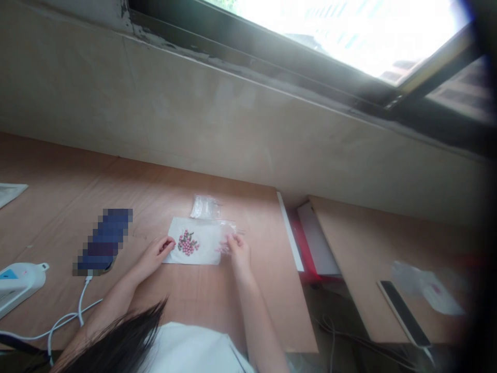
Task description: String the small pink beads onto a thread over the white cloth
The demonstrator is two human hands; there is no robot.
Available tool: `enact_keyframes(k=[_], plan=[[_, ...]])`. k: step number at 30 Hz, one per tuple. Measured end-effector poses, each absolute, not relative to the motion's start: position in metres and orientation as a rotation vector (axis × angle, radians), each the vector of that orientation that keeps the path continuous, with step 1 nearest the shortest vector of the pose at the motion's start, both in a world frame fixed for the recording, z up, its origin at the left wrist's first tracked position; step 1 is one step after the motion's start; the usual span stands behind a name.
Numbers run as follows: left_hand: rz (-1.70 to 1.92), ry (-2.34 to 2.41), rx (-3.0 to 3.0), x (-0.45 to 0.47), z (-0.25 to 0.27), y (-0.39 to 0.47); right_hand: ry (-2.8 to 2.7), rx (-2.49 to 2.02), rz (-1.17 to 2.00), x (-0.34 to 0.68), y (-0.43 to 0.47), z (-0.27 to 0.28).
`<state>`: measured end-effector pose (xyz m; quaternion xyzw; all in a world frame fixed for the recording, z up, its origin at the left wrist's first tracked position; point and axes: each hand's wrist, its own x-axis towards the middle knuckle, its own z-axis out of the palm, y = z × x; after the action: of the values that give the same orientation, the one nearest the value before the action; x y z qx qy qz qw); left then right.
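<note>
On the wooden table lies a white sheet (207, 251) with a cluster of small pink and green bead-like pieces (188, 244) on its left half. My left hand (159, 249) rests at the sheet's left edge, its fingers curled together; whatever they hold, if anything, is hidden. At the right end of the sheet, my right hand (239, 251) pinches a small clear plastic bag (225, 243) with pink bits showing in or through it. Another clear plastic packet (205, 207) lies just behind the sheet.
A phone-like blurred device (104, 241) with a white cable (81, 300) lies to the left, near a white power strip (23, 282). Across a gap on the right, a second table (357, 248) bears a dark-screened phone (404, 313) and plastic bags (438, 292). A wall and window stand behind.
</note>
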<state>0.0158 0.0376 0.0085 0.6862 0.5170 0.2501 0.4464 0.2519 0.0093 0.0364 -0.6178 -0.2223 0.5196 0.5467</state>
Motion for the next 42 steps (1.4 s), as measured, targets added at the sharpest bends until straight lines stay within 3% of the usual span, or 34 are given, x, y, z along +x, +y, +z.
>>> enact_keyframes(k=[4,11,19,26,33,42], plan=[[0.594,1.279,1.734,0.013,0.011,0.033,-0.49,-1.656,0.997,0.28,0.001,0.024],[0.588,1.301,1.738,0.013,0.016,0.03,-0.656,-1.86,0.909,0.289,-0.007,0.019],[0.588,1.287,1.719,0.012,0.013,0.03,-1.051,-2.259,0.518,0.3,-0.011,0.016],[0.617,1.299,1.739,0.013,0.005,0.03,-1.07,-2.411,0.127,0.291,0.004,0.024],[0.662,1.303,1.741,0.013,0.002,0.027,-1.545,-2.033,0.254,0.235,0.059,0.041],[0.633,1.304,1.749,0.012,0.017,0.028,-1.685,-2.043,0.34,0.227,0.084,0.028]])
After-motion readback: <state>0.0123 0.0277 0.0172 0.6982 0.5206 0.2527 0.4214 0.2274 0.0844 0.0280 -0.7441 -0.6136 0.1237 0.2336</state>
